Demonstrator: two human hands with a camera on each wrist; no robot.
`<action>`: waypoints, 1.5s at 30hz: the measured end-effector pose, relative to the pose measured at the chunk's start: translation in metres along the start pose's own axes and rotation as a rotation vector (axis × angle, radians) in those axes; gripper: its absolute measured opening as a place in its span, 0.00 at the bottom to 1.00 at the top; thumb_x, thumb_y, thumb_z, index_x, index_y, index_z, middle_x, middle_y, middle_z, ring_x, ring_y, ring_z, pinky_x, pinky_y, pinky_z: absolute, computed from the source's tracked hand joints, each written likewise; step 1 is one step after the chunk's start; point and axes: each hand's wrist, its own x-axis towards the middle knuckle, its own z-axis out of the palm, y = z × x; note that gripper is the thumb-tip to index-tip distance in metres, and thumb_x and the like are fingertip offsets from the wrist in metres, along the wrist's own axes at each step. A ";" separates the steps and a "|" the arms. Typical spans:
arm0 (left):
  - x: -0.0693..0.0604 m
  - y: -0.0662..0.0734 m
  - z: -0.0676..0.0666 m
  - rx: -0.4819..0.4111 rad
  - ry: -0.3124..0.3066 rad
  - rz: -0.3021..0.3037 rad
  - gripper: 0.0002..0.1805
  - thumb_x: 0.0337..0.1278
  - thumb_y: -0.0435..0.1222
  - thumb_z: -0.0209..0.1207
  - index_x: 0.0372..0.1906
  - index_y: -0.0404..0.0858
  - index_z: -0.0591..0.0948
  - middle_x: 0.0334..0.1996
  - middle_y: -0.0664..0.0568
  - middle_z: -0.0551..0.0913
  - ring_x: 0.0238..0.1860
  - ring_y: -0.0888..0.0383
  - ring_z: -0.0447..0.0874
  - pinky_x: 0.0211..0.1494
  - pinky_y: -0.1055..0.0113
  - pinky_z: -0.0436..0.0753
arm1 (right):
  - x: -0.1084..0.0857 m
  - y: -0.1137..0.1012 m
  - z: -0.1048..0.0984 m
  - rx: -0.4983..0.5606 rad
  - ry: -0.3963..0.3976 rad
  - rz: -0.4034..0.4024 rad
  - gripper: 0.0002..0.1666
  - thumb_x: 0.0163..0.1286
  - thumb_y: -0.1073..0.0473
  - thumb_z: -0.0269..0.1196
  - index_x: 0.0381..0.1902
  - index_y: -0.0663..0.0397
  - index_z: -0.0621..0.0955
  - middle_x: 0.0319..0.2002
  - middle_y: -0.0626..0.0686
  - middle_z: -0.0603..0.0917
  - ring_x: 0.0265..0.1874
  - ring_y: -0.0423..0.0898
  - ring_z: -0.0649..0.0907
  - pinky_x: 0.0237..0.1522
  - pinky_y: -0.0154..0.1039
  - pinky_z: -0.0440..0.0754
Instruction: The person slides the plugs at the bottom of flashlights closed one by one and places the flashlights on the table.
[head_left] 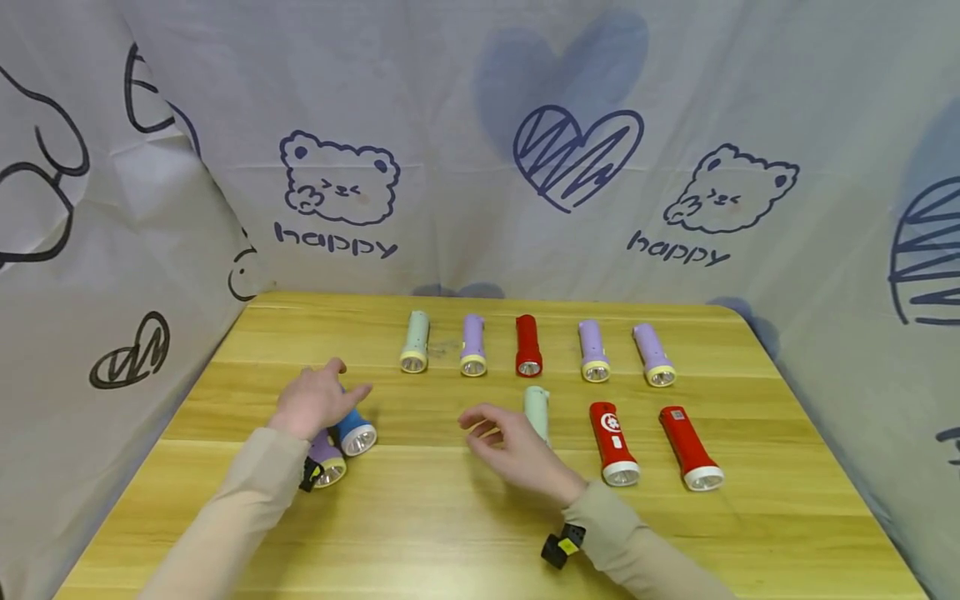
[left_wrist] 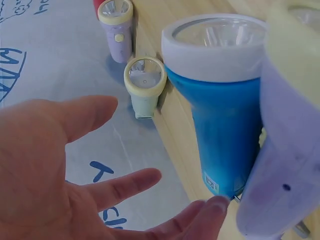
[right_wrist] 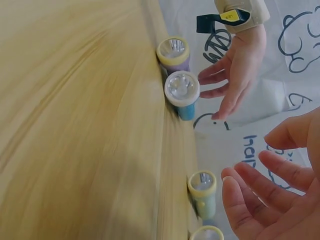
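My left hand [head_left: 313,404] is over a blue flashlight [head_left: 356,433] with a white rim, at the left of the table. Its fingers are spread, and one fingertip [left_wrist: 215,202] is at the blue flashlight's tail in the left wrist view; whether they touch I cannot tell. A purple flashlight [head_left: 327,454] lies close beside the blue one, partly hidden by the wrist. Nearer the middle, my right hand [head_left: 517,450] hovers with loosely bent fingers and nothing in them. Just behind it lies a mint-green flashlight [head_left: 536,408], its front end covered by the hand.
Two red flashlights, one with a white emblem [head_left: 611,433] and another [head_left: 688,446], lie on the right. Several more form a back row: mint [head_left: 416,340], purple [head_left: 472,337], red [head_left: 528,340] and two other purple ones. White cloth [head_left: 465,167] surrounds the wooden table [head_left: 420,533].
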 end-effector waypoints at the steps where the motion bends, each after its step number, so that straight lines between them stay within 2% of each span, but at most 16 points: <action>1: 0.000 0.000 0.000 0.003 -0.015 0.001 0.41 0.71 0.58 0.50 0.70 0.26 0.66 0.57 0.21 0.77 0.51 0.30 0.81 0.48 0.43 0.84 | 0.000 -0.001 0.001 0.005 -0.001 0.002 0.15 0.73 0.66 0.59 0.56 0.61 0.80 0.53 0.64 0.85 0.49 0.54 0.86 0.51 0.39 0.86; 4: 0.002 0.001 0.000 -0.004 -0.057 0.005 0.41 0.72 0.57 0.48 0.70 0.26 0.64 0.57 0.23 0.78 0.50 0.31 0.82 0.50 0.44 0.84 | 0.001 0.000 0.003 0.010 -0.009 0.002 0.15 0.73 0.66 0.59 0.56 0.62 0.80 0.53 0.64 0.85 0.49 0.54 0.86 0.51 0.38 0.86; 11: 0.004 0.005 0.001 -0.015 -0.134 -0.007 0.42 0.73 0.59 0.46 0.72 0.28 0.63 0.64 0.23 0.73 0.60 0.28 0.76 0.61 0.39 0.79 | -0.001 -0.002 0.007 0.026 -0.034 0.021 0.16 0.73 0.65 0.58 0.57 0.64 0.79 0.53 0.64 0.85 0.49 0.55 0.86 0.50 0.34 0.85; 18: 0.006 0.009 0.003 -0.042 -0.180 -0.024 0.41 0.73 0.59 0.46 0.73 0.29 0.63 0.65 0.23 0.72 0.57 0.32 0.79 0.60 0.41 0.80 | -0.001 0.001 0.008 0.031 -0.040 0.021 0.16 0.73 0.66 0.58 0.56 0.65 0.79 0.53 0.64 0.85 0.49 0.55 0.86 0.50 0.33 0.85; 25: 0.011 0.013 0.006 -0.012 -0.219 -0.006 0.40 0.73 0.59 0.46 0.71 0.29 0.66 0.65 0.27 0.74 0.61 0.31 0.77 0.63 0.39 0.77 | -0.002 0.003 0.010 0.024 -0.039 0.044 0.16 0.74 0.64 0.58 0.57 0.64 0.80 0.53 0.62 0.86 0.49 0.53 0.86 0.50 0.33 0.84; 30: 0.013 0.017 0.009 0.001 -0.237 -0.004 0.39 0.71 0.60 0.48 0.67 0.29 0.71 0.64 0.30 0.76 0.60 0.34 0.78 0.62 0.41 0.78 | -0.004 0.002 0.009 0.023 -0.041 0.058 0.16 0.74 0.64 0.58 0.57 0.63 0.80 0.53 0.62 0.85 0.49 0.52 0.85 0.51 0.33 0.84; 37: 0.013 0.018 0.013 0.007 -0.229 -0.028 0.36 0.69 0.61 0.49 0.62 0.33 0.74 0.63 0.34 0.77 0.58 0.38 0.79 0.62 0.36 0.76 | -0.005 0.003 0.010 0.024 -0.048 0.061 0.16 0.74 0.64 0.58 0.56 0.64 0.80 0.53 0.62 0.86 0.48 0.52 0.86 0.51 0.35 0.85; 45: 0.017 0.021 0.018 0.026 -0.220 0.074 0.30 0.71 0.56 0.51 0.55 0.33 0.79 0.56 0.37 0.81 0.52 0.44 0.80 0.59 0.46 0.80 | -0.008 0.006 0.010 0.032 -0.055 0.066 0.15 0.74 0.64 0.58 0.55 0.64 0.80 0.52 0.63 0.85 0.48 0.52 0.86 0.51 0.35 0.85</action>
